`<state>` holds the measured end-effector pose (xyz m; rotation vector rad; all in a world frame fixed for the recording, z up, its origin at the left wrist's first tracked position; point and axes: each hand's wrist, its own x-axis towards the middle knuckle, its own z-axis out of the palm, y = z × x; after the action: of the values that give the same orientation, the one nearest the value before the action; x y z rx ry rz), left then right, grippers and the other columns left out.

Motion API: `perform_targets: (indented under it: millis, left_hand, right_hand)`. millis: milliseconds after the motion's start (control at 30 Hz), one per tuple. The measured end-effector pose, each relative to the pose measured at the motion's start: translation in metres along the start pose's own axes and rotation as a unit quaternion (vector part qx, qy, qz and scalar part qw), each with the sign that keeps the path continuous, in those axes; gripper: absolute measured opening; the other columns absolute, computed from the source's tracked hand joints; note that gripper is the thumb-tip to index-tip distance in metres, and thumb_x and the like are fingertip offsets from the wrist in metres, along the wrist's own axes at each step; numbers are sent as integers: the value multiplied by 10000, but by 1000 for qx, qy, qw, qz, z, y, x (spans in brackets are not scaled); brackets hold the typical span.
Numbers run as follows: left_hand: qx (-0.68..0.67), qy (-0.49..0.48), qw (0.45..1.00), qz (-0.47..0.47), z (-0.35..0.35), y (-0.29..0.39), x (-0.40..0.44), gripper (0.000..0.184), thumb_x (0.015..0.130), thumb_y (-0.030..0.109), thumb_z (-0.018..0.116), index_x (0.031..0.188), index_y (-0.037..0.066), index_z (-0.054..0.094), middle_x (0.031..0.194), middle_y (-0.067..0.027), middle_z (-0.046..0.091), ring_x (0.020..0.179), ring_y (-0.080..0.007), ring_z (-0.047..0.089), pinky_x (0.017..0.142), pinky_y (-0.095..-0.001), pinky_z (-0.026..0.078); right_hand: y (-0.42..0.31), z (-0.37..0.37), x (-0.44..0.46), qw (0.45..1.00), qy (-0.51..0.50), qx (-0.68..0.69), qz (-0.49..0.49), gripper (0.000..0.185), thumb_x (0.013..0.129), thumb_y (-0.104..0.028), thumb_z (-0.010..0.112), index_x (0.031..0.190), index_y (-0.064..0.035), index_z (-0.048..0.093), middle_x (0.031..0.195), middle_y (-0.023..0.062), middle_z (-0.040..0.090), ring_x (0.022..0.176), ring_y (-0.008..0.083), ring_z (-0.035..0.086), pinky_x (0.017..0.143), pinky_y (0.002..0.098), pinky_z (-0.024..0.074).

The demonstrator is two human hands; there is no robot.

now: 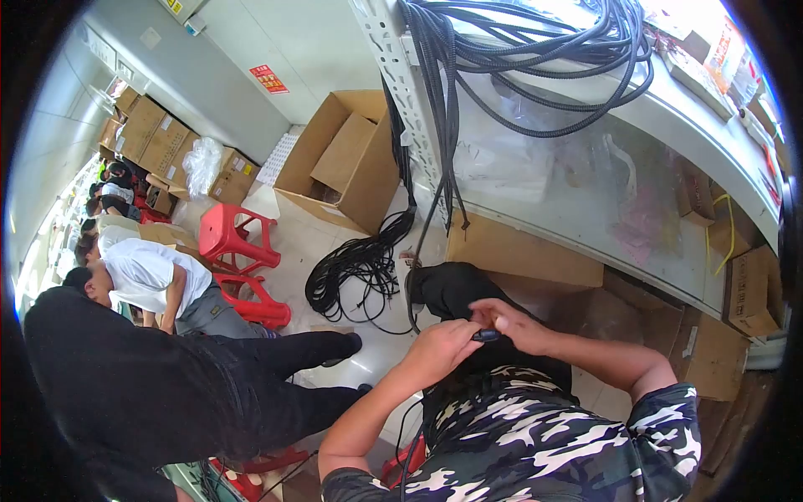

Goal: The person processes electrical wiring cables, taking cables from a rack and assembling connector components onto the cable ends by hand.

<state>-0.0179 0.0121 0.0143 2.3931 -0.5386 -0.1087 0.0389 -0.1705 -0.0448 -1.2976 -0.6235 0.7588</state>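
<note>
Over my lap, my left hand [439, 350] is closed around a black cable end with a thick plug-like connector [485, 335], which sticks out toward the other hand. Close beside it is my right hand [512, 326], its fingers curled in by the connector; what lies in its grip is hidden. A black ribbed cable [413, 293] hangs from the shelf and runs down to my left hand. More of this cable lies in a big coil [544, 50] on the shelf top, with a loose black heap [355, 276] on the floor.
Left of me stands a person in black [167, 376]; a person in a white shirt [159, 276] sits beyond. Red stools [238, 238] and an open carton [335, 159] stand on the floor. The white shelf [585, 192] rises ahead, with cartons [527, 255] beneath it.
</note>
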Motion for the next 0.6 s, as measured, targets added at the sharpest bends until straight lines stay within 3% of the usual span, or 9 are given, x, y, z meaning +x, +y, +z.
perform_targets:
  millis: [100,167,200,267,333,400,467,533,600]
  left_hand:
    - [-44,61,994,80,-33,26,-2,247,754,135,580,975,35,532,813,-138,571,713,-315,556,628,-371,450]
    - [-95,99,987,83,-56,41,-4,276,761,108,569,1021,26,523,860,-137,582,726,-286,567,665,-339,453]
    - [-185,140,973,0,-62,53,-15,195,783,82,542,967,20,530,839,-127,587,713,-255,571,678,-344,452]
    - [-412,291,863,-24,-64,69,-21,125,806,114,524,874,10,532,787,-113,573,676,-237,548,642,-356,445]
    - [-457,316,828,77,-85,79,-17,330,798,320,570,832,0,497,682,-82,512,612,-215,504,606,-348,428]
    - [-384,345,844,146,-113,90,-9,522,770,515,532,853,3,475,693,-86,501,636,-218,499,632,-362,424]
    - [-329,462,795,216,-132,87,2,661,787,550,470,1101,-28,403,893,-172,523,802,-282,527,758,-380,418]
    - [-312,490,795,174,-140,53,13,652,815,515,448,1189,-9,344,1051,-196,504,917,-273,524,805,-375,414]
    - [-358,455,810,94,-137,5,34,536,864,401,429,1199,-8,340,1113,-186,492,973,-243,519,830,-354,413]
  right_hand:
    - [-14,14,26,977,-118,155,-85,920,718,-633,502,1346,-79,122,1308,128,271,1159,229,322,948,377,280]
    - [-45,30,38,969,-110,184,-123,1045,630,-660,577,1349,-72,98,1326,135,257,1214,244,277,967,383,257]
    - [-43,31,46,957,-173,139,-188,1088,583,-658,617,1348,-88,94,1336,144,242,1243,253,245,977,380,247]
    - [-60,42,50,939,-226,-106,-239,851,663,-518,650,1284,-84,264,1280,167,330,1196,291,318,940,394,304]
    - [-74,62,53,859,-242,-385,-237,345,798,-238,560,1051,-32,450,838,160,516,765,360,516,673,415,437]
    - [-123,57,56,862,-225,-340,-303,292,809,-194,535,1064,-68,466,756,148,514,690,352,519,609,425,433]
    - [-224,39,58,892,-254,-348,-138,365,801,-148,518,1150,-72,440,752,119,526,725,263,565,630,363,452]
    - [-313,-2,65,872,-166,-353,-296,293,807,-93,495,1095,-46,486,793,43,539,681,113,563,615,266,469]
    - [-394,-60,100,832,80,-456,-306,268,828,-58,481,1091,-10,470,903,43,538,776,107,520,671,230,463]
